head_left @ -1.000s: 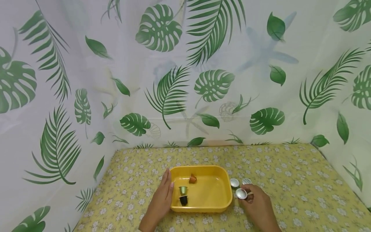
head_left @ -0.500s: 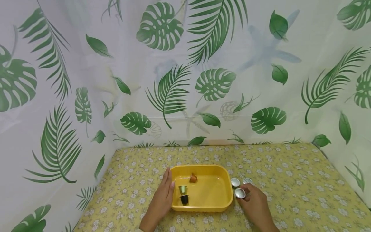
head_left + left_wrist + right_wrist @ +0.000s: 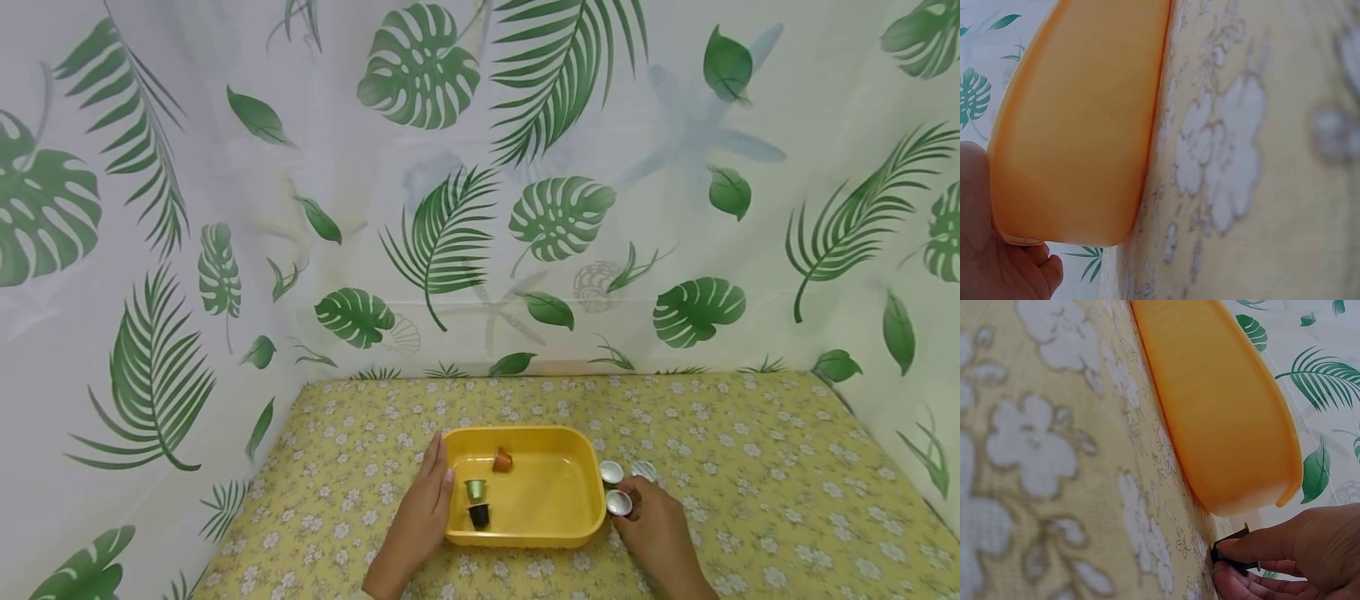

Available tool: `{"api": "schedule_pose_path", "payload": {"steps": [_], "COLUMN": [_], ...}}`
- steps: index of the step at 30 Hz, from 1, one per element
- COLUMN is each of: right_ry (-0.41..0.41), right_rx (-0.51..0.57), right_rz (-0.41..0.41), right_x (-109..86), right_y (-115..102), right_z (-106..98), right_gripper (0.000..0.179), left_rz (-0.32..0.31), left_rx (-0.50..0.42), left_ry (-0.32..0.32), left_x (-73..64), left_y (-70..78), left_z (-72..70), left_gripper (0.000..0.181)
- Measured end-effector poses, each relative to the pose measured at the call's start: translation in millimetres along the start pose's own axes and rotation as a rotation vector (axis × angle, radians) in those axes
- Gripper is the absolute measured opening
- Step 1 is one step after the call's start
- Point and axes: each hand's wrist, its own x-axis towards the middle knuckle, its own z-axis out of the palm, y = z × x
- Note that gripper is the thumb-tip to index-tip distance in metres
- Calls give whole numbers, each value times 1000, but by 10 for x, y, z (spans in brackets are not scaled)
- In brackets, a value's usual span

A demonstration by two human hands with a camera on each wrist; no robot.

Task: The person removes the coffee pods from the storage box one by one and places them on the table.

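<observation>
My left hand (image 3: pixel 422 510) holds the left side of a yellow plastic tray (image 3: pixel 525 429), thumb over the rim and fingers along the outer wall. Inside the tray lie an orange-brown coffee capsule (image 3: pixel 502 460), a light green one (image 3: pixel 476 490) and a black one (image 3: pixel 479 516). Just off the tray's right side, my right hand (image 3: pixel 657 518) pinches a dark coffee capsule (image 3: pixel 1235 550) between thumb and fingers, its silver lid showing in the head view. Two more silver-lidded capsules stand beside that hand: one close to the tray (image 3: pixel 611 472), the other a striped-looking capsule (image 3: pixel 643 472) partly hidden.
A yellow flowered cloth (image 3: pixel 750 483) covers the table. White sheeting (image 3: pixel 480 250) with green leaf prints rises behind the table and along its sides.
My right hand has drawn the pinched capsule slightly left, closer to the tray's right wall. The left hand keeps its hold on the tray. The head view has shifted a little.
</observation>
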Motion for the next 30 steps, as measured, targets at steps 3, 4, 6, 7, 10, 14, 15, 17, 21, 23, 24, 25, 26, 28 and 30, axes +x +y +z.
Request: {"api": "schedule_pose_path", "payload": {"steps": [3,4,6,7,10,14,15,17,21,23,24,25,26,28,30], "right_ry": [-5,-6,-11,-11,-16,-21,-23,-32,-53,-59,-60,-61,-62,-60,-56], "right_rx": [-3,-4,-5,-6,-9,-12,-10,-6,7,10,13,19,24,32,35], "right_rz": [2,4,7,9,13,20,22,29,43,42,39,40,40,37,42], "right_x": [-2,-3,-7,-9,-17,-21,-19,-14,-10,-23,-32,-43,-56,-85,-113], "right_y": [-2,-2,-8,-11,-26,-52,-56,-62,-72,-82,-86,-92,-97,-109,-121], "right_z": [1,0,-5,-6,-12,-22,-25,-31,-48,-59,-64,-69,-76,-93,-114], "right_gripper": [33,33,33,33,33,35,36,38,43,45,46,47,48,51,54], "left_rz": [-2,-4,-6,-7,-10,-10,-9,-8,-8,-9,-10,-8,-10,-10,-11], "left_rx": [1,1,3,2,-2,-8,-9,-13,-12,-11,-11,-12,-12,-16,-18], "left_ry": [-3,-4,-5,-5,-5,-2,-2,-1,0,2,3,3,3,1,0], "left_x": [6,8,11,11,13,12,12,14,21,24,26,27,26,24,21], "left_y": [5,7,11,14,19,22,24,25,23,23,22,21,22,21,18], "left_z": [6,8,12,13,14,11,10,9,10,9,9,9,7,5,5], "left_gripper": [57,57,57,57,57,57,57,57,57,57,57,57,57,57,57]}}
